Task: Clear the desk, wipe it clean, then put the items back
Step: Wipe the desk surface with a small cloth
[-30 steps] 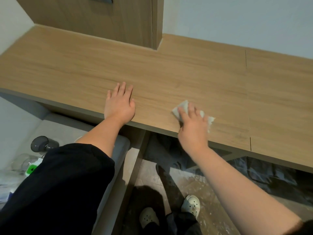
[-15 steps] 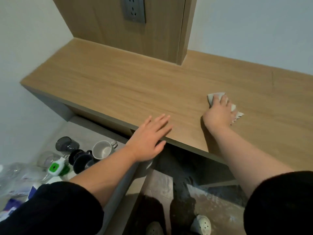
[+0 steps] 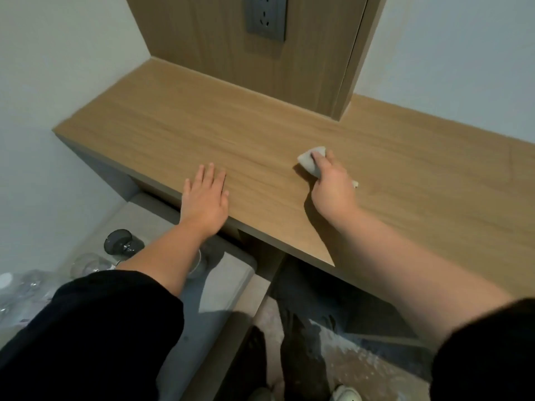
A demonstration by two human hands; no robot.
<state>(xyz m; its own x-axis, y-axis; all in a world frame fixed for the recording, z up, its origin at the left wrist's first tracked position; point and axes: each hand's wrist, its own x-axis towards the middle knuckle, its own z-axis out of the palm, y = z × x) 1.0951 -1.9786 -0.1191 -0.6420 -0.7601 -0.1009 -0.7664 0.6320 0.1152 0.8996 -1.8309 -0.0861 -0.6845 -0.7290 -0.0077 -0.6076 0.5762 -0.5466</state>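
Note:
The wooden desk (image 3: 405,180) runs from the left wall to the right edge of view, with no objects on its top. My right hand (image 3: 333,188) presses a white wipe (image 3: 309,160) onto the desk's middle, fingers curled over it. My left hand (image 3: 206,198) lies flat on the desk near the front edge, fingers spread, holding nothing. Removed items sit on a grey seat (image 3: 225,279) below left: a dark glass cup (image 3: 120,241) and clear glassware (image 3: 84,263), partly hidden by my left arm and sleeve.
A wooden wall panel (image 3: 202,53) with a grey power socket (image 3: 266,18) rises behind the desk. White walls close in at the left and at the back right. Below the desk are a dusty floor (image 3: 362,374) and my shoes.
My right hand has slid the wipe leftward and farther back on the desk. My left hand moved from the front edge onto the desktop. The camera view shifted left and up.

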